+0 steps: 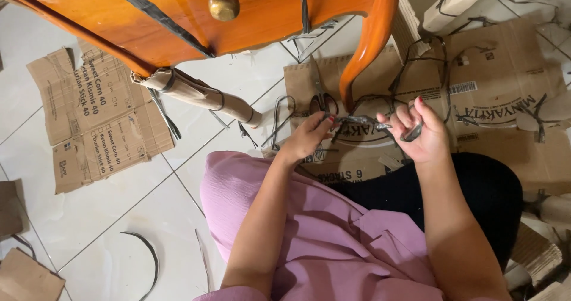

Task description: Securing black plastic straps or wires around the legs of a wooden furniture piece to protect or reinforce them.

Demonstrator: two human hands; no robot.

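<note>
Strap (363, 121) stretched between left grip (306, 135), right grip (419, 135)

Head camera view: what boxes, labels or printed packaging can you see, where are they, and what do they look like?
Flattened cardboard box: left on the tiled floor, brown, dark print.
Flattened cardboard carton: right on the floor, brown, large dark lettering.
Barcode label: on that carton, small white rectangle with black bars.

White tiled floor (89, 218), orange wooden furniture (178, 15), scattered flattened cardboard (89, 116)
</note>
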